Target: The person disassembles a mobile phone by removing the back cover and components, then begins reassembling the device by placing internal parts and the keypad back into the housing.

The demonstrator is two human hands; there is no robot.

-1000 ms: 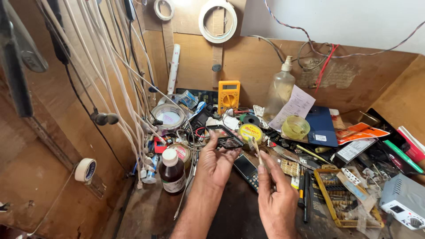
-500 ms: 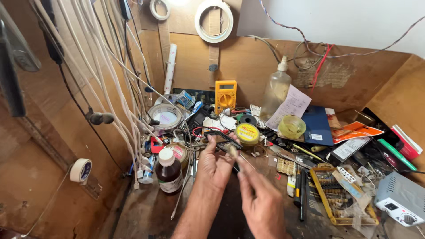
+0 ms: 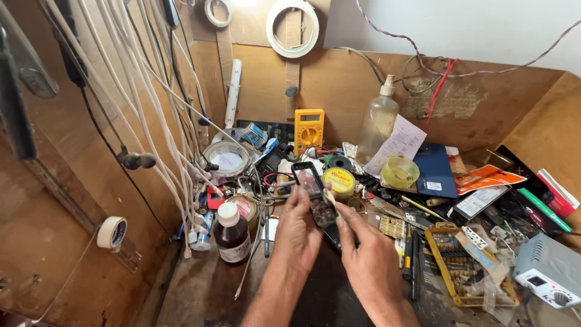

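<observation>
My left hand (image 3: 301, 230) holds a small dark mobile phone (image 3: 313, 191) upright over the cluttered workbench, its thumb against the phone's left edge. My right hand (image 3: 369, 263) comes in from the lower right and pinches a thin pale tool (image 3: 331, 197) whose tip rests against the phone's right side. Whether the phone's casing is opened I cannot tell. A round yellow tin (image 3: 339, 180) lies just behind the phone.
A brown bottle with a white cap (image 3: 232, 233) stands to the left. A yellow multimeter (image 3: 308, 130), a clear pump bottle (image 3: 378, 124) and a blue notebook (image 3: 434, 169) sit at the back. A yellow parts tray (image 3: 463, 266) and a grey power supply (image 3: 551, 275) are on the right. White cables (image 3: 145, 103) hang at left.
The right hand moved from the right side inward to the phone, bringing the thin tool against it. The left hand raised the phone slightly and turned it upright.
</observation>
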